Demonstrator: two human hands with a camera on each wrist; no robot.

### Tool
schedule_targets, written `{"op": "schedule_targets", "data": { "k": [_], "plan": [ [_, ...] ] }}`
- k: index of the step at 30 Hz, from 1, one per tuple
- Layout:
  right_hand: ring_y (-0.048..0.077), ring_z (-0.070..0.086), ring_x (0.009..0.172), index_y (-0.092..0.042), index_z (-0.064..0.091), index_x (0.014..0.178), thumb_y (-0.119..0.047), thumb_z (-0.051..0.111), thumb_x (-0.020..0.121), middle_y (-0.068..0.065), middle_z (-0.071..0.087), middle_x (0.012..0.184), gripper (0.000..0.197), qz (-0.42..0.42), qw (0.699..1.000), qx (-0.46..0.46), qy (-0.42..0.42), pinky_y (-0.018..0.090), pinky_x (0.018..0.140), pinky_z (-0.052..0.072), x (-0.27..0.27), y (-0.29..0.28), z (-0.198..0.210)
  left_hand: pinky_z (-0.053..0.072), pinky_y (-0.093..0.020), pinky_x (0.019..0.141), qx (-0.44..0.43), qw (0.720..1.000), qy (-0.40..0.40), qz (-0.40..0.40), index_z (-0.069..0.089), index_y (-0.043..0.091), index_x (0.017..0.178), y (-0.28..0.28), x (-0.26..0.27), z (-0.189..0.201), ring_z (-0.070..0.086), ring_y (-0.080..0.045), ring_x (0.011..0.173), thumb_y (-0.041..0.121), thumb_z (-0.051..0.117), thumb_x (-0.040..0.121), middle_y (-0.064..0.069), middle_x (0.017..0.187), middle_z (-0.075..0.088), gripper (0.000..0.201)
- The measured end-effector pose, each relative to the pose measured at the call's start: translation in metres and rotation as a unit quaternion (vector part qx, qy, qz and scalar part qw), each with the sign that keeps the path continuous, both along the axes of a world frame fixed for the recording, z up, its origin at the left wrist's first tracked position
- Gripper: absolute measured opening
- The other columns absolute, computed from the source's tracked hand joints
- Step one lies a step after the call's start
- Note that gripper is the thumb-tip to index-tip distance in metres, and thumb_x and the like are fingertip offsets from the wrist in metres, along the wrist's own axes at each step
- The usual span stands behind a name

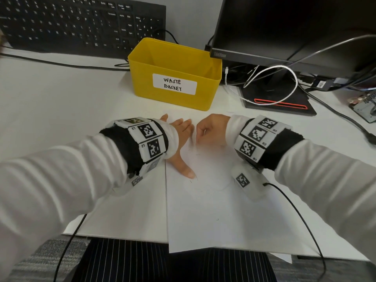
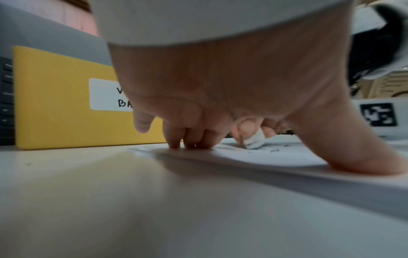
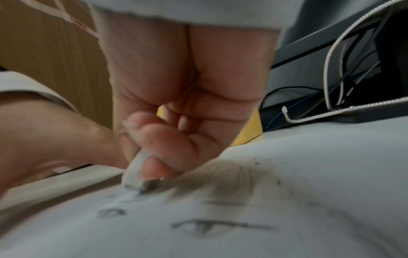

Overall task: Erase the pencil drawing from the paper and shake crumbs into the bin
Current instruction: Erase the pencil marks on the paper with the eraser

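A white sheet of paper (image 1: 213, 210) lies on the white desk, its near edge hanging over the desk's front. My left hand (image 1: 181, 139) presses flat on the sheet's left edge, fingers and thumb (image 2: 344, 148) spread. My right hand (image 1: 209, 129) pinches a white eraser (image 3: 137, 172) with a grey, smudged tip that touches the paper beside the left fingers. Faint pencil lines (image 3: 220, 225) and dark crumbs (image 3: 256, 163) lie on the sheet near the eraser (image 2: 253, 140). The yellow bin (image 1: 175, 74), labelled "WASTE BASKET", stands just beyond the paper.
A black keyboard (image 1: 81, 23) lies at the back left. A monitor (image 1: 295, 27) and its stand (image 1: 278, 102) with tangled cables (image 1: 270, 80) are at the back right. Thin black cables run from both wrists over the desk's front edge.
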State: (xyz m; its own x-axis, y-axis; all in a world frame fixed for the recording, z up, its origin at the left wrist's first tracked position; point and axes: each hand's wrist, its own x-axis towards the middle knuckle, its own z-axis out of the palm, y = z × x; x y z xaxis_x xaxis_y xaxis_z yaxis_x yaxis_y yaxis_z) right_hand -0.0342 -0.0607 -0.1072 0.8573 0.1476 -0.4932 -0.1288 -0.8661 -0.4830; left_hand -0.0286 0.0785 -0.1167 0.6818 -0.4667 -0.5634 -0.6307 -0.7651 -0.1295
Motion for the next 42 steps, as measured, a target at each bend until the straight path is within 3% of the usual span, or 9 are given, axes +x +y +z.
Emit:
{"op": "schedule_targets", "data": {
  "k": [7, 11, 15, 19, 24, 27, 32, 39, 42],
  "plan": [
    [0.002, 0.047, 0.027, -0.015, 0.057, 0.064, -0.013, 0.067, 0.077, 0.002, 0.061, 0.056, 0.017, -0.051, 0.994, -0.047, -0.081, 0.019, 0.045, 0.045, 0.019, 0.001, 0.002, -0.010, -0.050, 0.117, 0.009, 1.000, -0.001, 0.003, -0.021, 0.016, 0.147, -0.001, -0.002, 0.001, -0.014, -0.019, 0.147, 0.082, 0.051, 0.062, 0.000, 0.158, -0.020, 0.131],
    [0.004, 0.047, 0.027, -0.013, 0.057, 0.064, -0.008, 0.067, 0.076, -0.002, 0.058, 0.042, 0.016, -0.013, 0.999, -0.027, -0.014, 0.016, 0.040, 0.044, 0.007, 0.002, 0.002, -0.010, -0.050, 0.116, 0.007, 1.000, 0.001, 0.001, -0.020, 0.017, 0.148, 0.000, 0.000, 0.000, -0.014, -0.019, 0.147, 0.083, 0.051, 0.061, 0.000, 0.158, -0.019, 0.131],
    [0.009, 0.050, 0.033, -0.012, 0.059, 0.066, -0.010, 0.067, 0.079, 0.004, 0.058, 0.049, 0.015, -0.007, 1.000, -0.024, 0.013, 0.019, 0.042, 0.046, 0.010, 0.001, 0.006, -0.010, -0.051, 0.116, 0.005, 1.000, 0.001, 0.001, -0.021, 0.016, 0.148, 0.000, 0.001, -0.001, -0.014, -0.019, 0.147, 0.083, 0.051, 0.061, 0.000, 0.158, -0.020, 0.131],
    [0.013, 0.055, 0.047, -0.013, 0.059, 0.067, -0.013, 0.066, 0.080, 0.004, 0.061, 0.058, 0.016, -0.043, 0.996, -0.062, -0.052, 0.028, 0.061, 0.052, 0.026, 0.001, 0.009, -0.009, -0.051, 0.117, 0.008, 1.000, 0.000, 0.004, -0.021, 0.016, 0.148, 0.000, 0.000, -0.001, -0.014, -0.018, 0.147, 0.082, 0.052, 0.061, 0.001, 0.157, -0.020, 0.131],
    [0.007, 0.049, 0.032, -0.015, 0.058, 0.064, -0.011, 0.069, 0.075, -0.003, 0.058, 0.044, 0.016, 0.002, 0.998, -0.062, 0.006, 0.018, 0.044, 0.045, 0.011, 0.001, 0.006, -0.010, -0.051, 0.116, 0.007, 1.000, -0.001, 0.002, -0.021, 0.016, 0.148, 0.000, 0.000, -0.001, -0.014, -0.019, 0.147, 0.082, 0.052, 0.061, 0.001, 0.157, -0.021, 0.131],
    [0.012, 0.048, 0.037, -0.012, 0.061, 0.066, -0.010, 0.069, 0.075, 0.000, 0.059, 0.045, 0.013, 0.005, 0.998, -0.053, 0.037, 0.020, 0.045, 0.045, 0.009, 0.001, 0.007, -0.010, -0.051, 0.116, 0.007, 1.000, 0.000, 0.001, -0.021, 0.016, 0.148, 0.000, 0.001, -0.002, -0.015, -0.018, 0.147, 0.083, 0.052, 0.060, 0.000, 0.157, -0.021, 0.132],
    [0.013, 0.054, 0.048, -0.013, 0.059, 0.065, -0.013, 0.067, 0.078, -0.005, 0.058, 0.039, 0.015, -0.047, 0.994, -0.080, -0.050, 0.025, 0.058, 0.050, 0.024, 0.001, 0.012, -0.009, -0.052, 0.118, 0.011, 1.000, 0.000, 0.002, -0.021, 0.015, 0.147, 0.000, -0.001, 0.001, -0.015, -0.018, 0.147, 0.082, 0.051, 0.062, 0.000, 0.157, -0.021, 0.130],
    [0.016, 0.048, 0.045, -0.011, 0.060, 0.066, -0.011, 0.069, 0.072, 0.006, 0.059, 0.054, 0.011, 0.027, 0.995, -0.085, 0.042, 0.024, 0.052, 0.044, 0.006, 0.006, 0.012, -0.010, -0.052, 0.117, 0.010, 1.000, 0.003, 0.000, -0.021, 0.015, 0.148, 0.000, 0.001, 0.000, -0.014, -0.018, 0.147, 0.083, 0.051, 0.061, 0.000, 0.157, -0.020, 0.131],
    [0.017, 0.051, 0.048, -0.010, 0.062, 0.069, -0.013, 0.067, 0.077, 0.009, 0.063, 0.063, 0.009, -0.010, 0.997, -0.072, -0.003, 0.026, 0.055, 0.047, 0.015, 0.002, 0.011, -0.010, -0.051, 0.117, 0.015, 1.000, 0.002, 0.000, -0.022, 0.016, 0.147, 0.000, 0.001, 0.000, -0.015, -0.018, 0.147, 0.083, 0.051, 0.061, 0.001, 0.157, -0.021, 0.131]
  ]
}}
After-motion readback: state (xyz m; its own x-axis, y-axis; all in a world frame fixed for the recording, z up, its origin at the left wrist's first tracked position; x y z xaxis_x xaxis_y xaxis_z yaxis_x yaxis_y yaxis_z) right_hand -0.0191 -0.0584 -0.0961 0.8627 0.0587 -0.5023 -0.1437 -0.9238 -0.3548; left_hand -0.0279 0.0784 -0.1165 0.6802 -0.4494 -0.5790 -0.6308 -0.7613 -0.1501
